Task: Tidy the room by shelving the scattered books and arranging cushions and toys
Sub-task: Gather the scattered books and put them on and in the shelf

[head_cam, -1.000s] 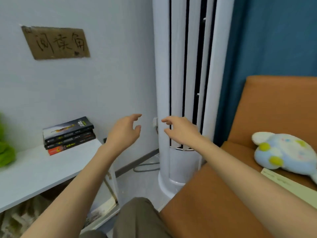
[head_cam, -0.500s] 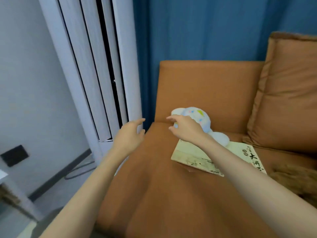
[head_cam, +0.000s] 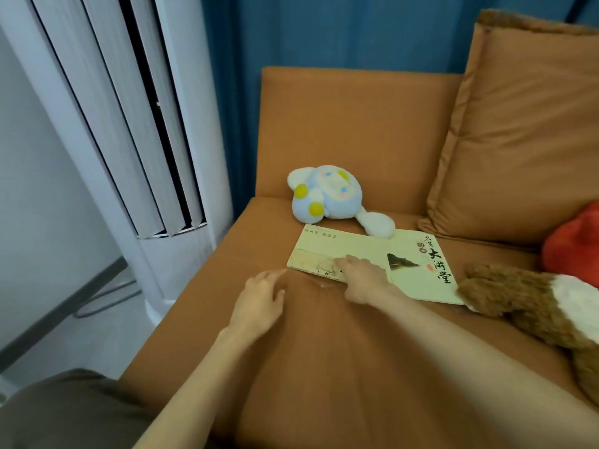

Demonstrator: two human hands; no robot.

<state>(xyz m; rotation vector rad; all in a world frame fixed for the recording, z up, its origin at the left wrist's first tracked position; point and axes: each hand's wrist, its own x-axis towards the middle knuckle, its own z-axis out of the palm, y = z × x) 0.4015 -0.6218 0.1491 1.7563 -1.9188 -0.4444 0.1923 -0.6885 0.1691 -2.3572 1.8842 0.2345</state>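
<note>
- Head view: your right hand (head_cam: 364, 280) lay on the near edge of the pale green book (head_cam: 356, 246), fingers fairly straight across the cover. Your thumb was hidden, so I cannot tell whether it hooked under the edge.
- Your left hand (head_cam: 261, 303) was palm down with loose, slightly spread fingers, holding nothing. It sat over the orange sofa seat (head_cam: 324, 367) just beside the book's near left corner; I cannot tell whether it touched the fabric.
- The book lay flat on the seat, cover up, and the seat was dented along its near edge.
- On the cover, the large black characters read "大讲堂", with a small red seal beside them and a dark landscape picture. The smaller lines of characters at the far left were too small to read.
- A blue and white plush toy (head_cam: 327, 197) lay behind the book, one white ear resting on its far edge.
- A brown plush toy (head_cam: 534, 303) touched the book's right corner, with something red (head_cam: 573, 244) behind it.
- An orange cushion (head_cam: 525, 140) leaned against the sofa back at the right.
- A white tower unit (head_cam: 146, 140) stood left of the sofa, before a blue curtain (head_cam: 324, 30).
</note>
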